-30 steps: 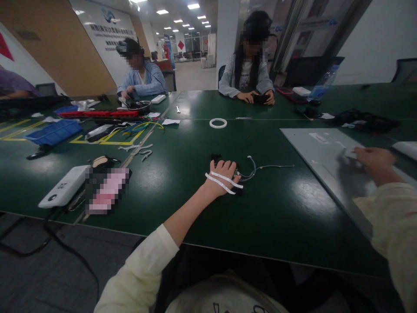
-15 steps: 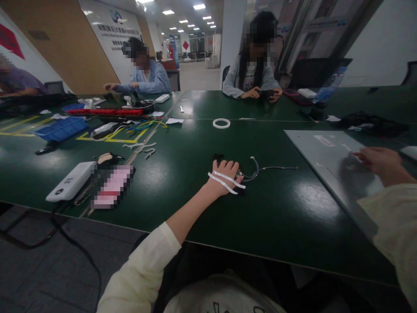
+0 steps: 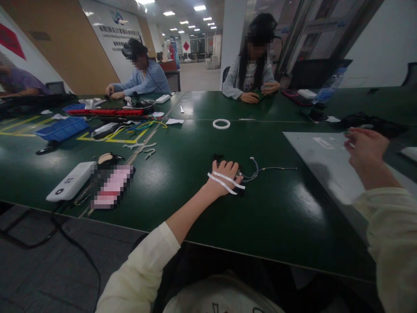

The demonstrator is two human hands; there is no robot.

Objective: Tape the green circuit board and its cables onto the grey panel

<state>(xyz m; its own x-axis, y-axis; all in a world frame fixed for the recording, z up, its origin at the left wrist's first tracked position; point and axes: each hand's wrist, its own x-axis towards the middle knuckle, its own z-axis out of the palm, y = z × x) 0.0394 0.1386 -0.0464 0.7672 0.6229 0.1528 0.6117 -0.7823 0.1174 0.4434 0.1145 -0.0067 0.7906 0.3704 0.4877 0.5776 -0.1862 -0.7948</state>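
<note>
Left hand: your left hand (image 3: 223, 170) lies palm down near the middle of the green surface (image 3: 189, 195), over a black part (image 3: 218, 157); the fingers are a little apart, and you cannot tell from here whether they grip or just press.
Black part: mostly hidden under that hand, its dark edges showing on the far side and to the right; its exact kind cannot be told.
White strips: two tape-like white strips (image 3: 236, 184) lie across the back of your left hand, side by side, ends overhanging.
Grey cable: beside the hand on the right, a grey cable (image 3: 256, 167) curls on the surface, with a thin lead reaching farther right.
Right hand: your right hand (image 3: 366, 150) is raised above the pale grey panel (image 3: 306, 150) on the right, thumb and fingers drawn narrowly together; whether they hold something small, you cannot tell.
White ring: a white ring (image 3: 221, 128), apparently a tape roll, lies on the far side of your left hand, well apart.
Done: as far as you can judge, two strips are detached and within your reach.
Left: both strips rest on your hand rather than around the cable; what is fixed beneath your palm is hidden, so the remaining amount is unclear.
</note>
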